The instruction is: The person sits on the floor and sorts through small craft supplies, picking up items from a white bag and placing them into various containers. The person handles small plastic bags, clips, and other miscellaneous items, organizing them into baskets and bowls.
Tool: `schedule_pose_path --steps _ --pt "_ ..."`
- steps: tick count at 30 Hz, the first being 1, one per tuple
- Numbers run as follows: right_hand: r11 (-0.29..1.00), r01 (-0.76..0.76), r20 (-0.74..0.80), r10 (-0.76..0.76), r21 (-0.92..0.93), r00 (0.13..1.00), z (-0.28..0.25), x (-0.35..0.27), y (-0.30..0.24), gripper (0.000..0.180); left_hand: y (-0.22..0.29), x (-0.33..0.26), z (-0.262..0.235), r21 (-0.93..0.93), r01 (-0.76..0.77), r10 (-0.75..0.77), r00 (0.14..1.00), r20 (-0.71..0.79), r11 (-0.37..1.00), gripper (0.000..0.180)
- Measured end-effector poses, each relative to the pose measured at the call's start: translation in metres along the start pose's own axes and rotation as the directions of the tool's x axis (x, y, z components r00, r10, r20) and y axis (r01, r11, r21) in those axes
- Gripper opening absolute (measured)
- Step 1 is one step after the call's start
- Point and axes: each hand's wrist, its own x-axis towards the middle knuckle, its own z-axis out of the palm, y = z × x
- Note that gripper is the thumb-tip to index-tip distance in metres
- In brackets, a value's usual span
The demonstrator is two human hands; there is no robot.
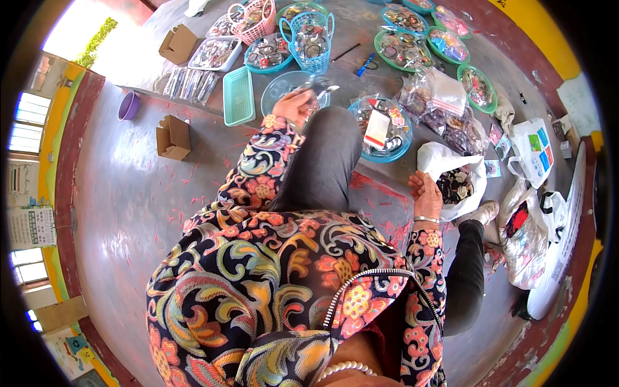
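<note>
My left hand is closed on a small clear plastic packet, slightly blurred, above a clear blue-tinted basin. What lies inside the packet is too smeared to tell. On the other side, my right hand has its fingers curled beside the left rim of a white plastic bag. Dark and pale small pieces fill that bag. Whatever the right fingers hold, if anything, is hidden. Between the hands stands a blue basin with packaged pieces and a white-and-red card on top.
A green basket, a blue handled basket and a pink basket stand ahead. Green trays of packets line the far right. Cardboard boxes and a purple bucket are left. Stuffed sacks stand right.
</note>
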Motion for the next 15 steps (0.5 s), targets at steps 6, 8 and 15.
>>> schedule_pose_path --steps 6,8,15 --pt "0.999 -0.045 0.039 0.045 -0.004 0.998 -0.007 0.004 0.010 0.030 -0.030 0.022 -0.124 0.035 0.283 -0.246 0.881 -0.405 0.958 0.022" --pt "0.998 -0.061 0.024 0.061 -0.008 0.998 -0.007 0.004 0.010 0.029 -0.031 0.026 -0.140 0.003 0.339 -0.310 0.866 -0.393 0.941 0.022" --pt "0.992 -0.122 -0.001 0.122 0.014 0.993 -0.016 0.009 0.022 0.028 -0.032 0.065 -0.151 0.141 0.052 0.029 0.856 -0.516 0.989 0.036"
